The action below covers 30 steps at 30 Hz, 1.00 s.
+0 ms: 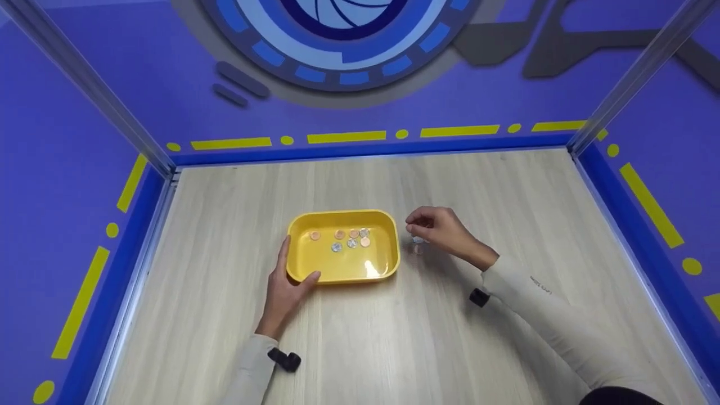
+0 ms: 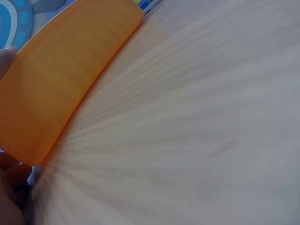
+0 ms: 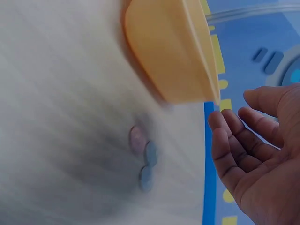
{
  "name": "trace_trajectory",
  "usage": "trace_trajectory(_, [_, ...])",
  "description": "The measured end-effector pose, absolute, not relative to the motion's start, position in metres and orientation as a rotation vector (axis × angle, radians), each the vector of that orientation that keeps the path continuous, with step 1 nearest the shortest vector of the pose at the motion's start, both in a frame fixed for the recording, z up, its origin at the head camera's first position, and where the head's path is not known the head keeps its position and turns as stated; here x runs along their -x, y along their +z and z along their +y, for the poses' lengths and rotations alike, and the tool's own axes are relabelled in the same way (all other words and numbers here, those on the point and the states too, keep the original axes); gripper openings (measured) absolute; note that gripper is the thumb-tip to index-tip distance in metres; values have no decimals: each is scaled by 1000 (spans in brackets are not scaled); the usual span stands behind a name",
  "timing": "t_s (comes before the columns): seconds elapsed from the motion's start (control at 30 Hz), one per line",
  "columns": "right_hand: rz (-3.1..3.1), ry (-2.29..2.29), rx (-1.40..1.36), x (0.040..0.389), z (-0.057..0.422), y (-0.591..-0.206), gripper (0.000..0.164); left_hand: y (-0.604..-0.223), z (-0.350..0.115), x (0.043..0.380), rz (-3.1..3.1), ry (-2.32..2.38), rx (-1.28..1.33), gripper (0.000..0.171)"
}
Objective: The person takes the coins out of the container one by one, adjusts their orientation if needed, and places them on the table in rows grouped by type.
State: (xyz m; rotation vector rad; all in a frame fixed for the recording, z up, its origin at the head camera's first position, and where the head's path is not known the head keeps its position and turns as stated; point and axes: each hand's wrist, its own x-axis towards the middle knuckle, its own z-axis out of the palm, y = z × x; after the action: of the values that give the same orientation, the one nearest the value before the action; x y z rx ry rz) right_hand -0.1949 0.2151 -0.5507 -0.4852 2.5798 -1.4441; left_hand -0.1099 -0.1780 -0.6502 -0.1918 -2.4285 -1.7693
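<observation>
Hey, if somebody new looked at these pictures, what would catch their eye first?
Probably the bright yellow tray on the pale tabletop, with copper and silver coins inside and the left hand holding its near left corner. Next, the big round emblem on the purple-blue back wall. Then the right hand just right of the tray, above three loose coins on the tabletop.

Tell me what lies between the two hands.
In the head view, the yellow tray, with coins in it, lies between the left hand at its corner and the right hand; a narrow strip of table shows on the right hand's side.
</observation>
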Motion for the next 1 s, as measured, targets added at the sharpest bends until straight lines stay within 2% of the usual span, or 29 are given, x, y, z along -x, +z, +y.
trace_trajectory(0.23, [2561,-1354,576,199,197,-538,18,-648,-174,110,-2451,-1774,181,107])
trace_trajectory(0.5, [2528,-1257,661,206,179,-535,16,-650,-171,110,-2453,-1770,183,108])
trace_trajectory(0.73, [2530,-1108,775,214,161,-533,20,-644,-174,109,-2477,-1773,183,108])
trace_trajectory(1.0, [2511,-945,865,218,142,-533,25,-624,-179,113,-2672,-1706,122,128])
